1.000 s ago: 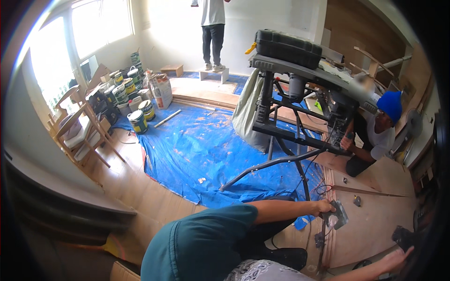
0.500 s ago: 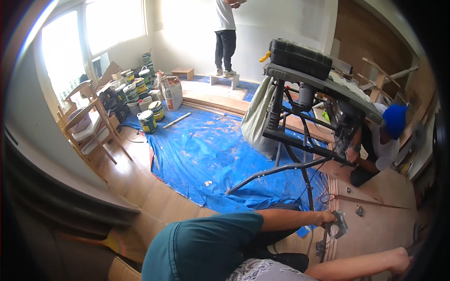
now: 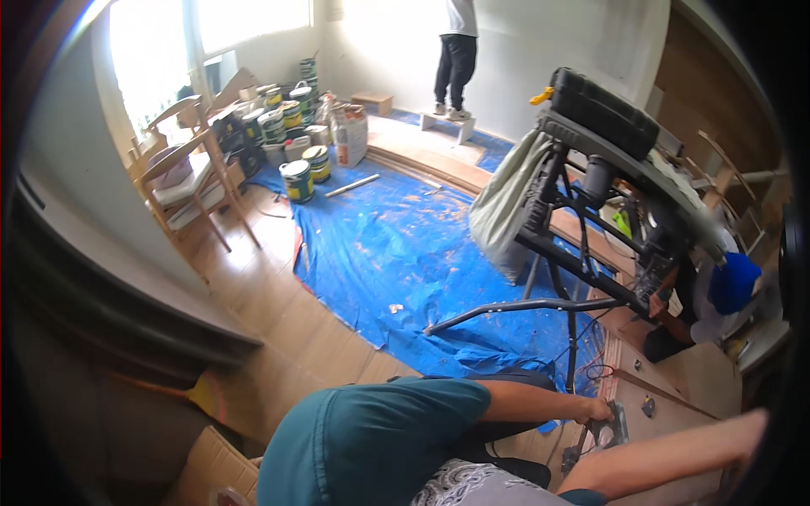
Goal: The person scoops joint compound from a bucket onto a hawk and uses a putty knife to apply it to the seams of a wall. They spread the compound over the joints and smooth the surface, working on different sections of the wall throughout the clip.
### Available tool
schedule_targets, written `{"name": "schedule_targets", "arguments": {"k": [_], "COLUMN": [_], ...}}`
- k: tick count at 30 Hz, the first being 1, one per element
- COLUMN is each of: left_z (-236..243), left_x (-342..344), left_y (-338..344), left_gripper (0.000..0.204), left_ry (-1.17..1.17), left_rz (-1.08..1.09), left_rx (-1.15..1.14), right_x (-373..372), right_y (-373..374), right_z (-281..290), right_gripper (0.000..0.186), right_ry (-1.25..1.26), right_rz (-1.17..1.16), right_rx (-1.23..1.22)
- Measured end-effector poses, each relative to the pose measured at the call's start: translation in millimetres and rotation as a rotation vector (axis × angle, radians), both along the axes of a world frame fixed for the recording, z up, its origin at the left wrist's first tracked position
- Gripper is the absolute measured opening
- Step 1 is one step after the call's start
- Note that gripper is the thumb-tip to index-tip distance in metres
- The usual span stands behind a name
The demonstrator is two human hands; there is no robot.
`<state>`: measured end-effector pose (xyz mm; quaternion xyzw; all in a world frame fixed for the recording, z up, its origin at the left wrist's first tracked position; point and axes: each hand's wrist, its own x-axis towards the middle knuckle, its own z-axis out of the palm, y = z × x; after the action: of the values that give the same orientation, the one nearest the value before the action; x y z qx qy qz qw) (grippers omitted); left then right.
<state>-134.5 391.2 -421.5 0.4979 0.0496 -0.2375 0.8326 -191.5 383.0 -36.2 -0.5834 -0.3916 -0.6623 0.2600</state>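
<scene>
Find tarp point(image 3: 380, 270) on floor, centre. Find chair point(image 3: 196, 180) left of tarp, near window point(image 3: 148, 67); buckets point(image 3: 296, 182) at tarp's far left corner; sack point(image 3: 350, 139) right of buckets. Locate boards point(image 3: 405, 139) behind tarp, with person point(image 3: 457, 67) on bench point(image 3: 447, 123) near rear wall point(image 3: 557, 59). Locate machine stand point(image 3: 582, 265) at tarp's right side, with case point(image 3: 603, 114) on top. Note hand tool point(image 3: 620, 423) in left hand point(image 3: 599, 411), right foreground; right hand point(image 3: 751, 432) farther right.

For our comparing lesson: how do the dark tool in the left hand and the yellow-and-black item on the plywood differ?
The dark tool is held in the left hand; the yellow-and-black item lies on the plywood. The tool looks larger than the item. Both have dark parts.
</scene>
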Motion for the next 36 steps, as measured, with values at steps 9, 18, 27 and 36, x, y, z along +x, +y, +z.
{"name": "schedule_targets", "arguments": {"k": [9,18,27,36], "left_z": [-13.3,4.7,16.5,18.6], "left_x": [-1.1,1.3,1.6,-10.2], "left_y": [-36.4,-48.5,-50.3,-81.9], "left_gripper": [0.027,0.032,0.040,0.030], "left_ry": [0.012,0.085,0.124,0.072], "left_rz": [-0.029,0.037,-0.008,-0.122], "left_rx": [-0.027,0.001,0.055,-0.317], "right_x": [-62.8,-12.4,-96.4,-102.5], "right_y": [171.8,-61.7,-223.0,-334.3], "right_z": [31.1,-116.7,-327.2,-495.2], "right_gripper": [0.052,0.035,0.044,0.045], "right_ry": [0.038,0.803,1.126,1.602], "right_rz": [0.542,0.265,-0.331,-0.478], "right_rx": [-0.494,-0.096,1.024,0.907]}}
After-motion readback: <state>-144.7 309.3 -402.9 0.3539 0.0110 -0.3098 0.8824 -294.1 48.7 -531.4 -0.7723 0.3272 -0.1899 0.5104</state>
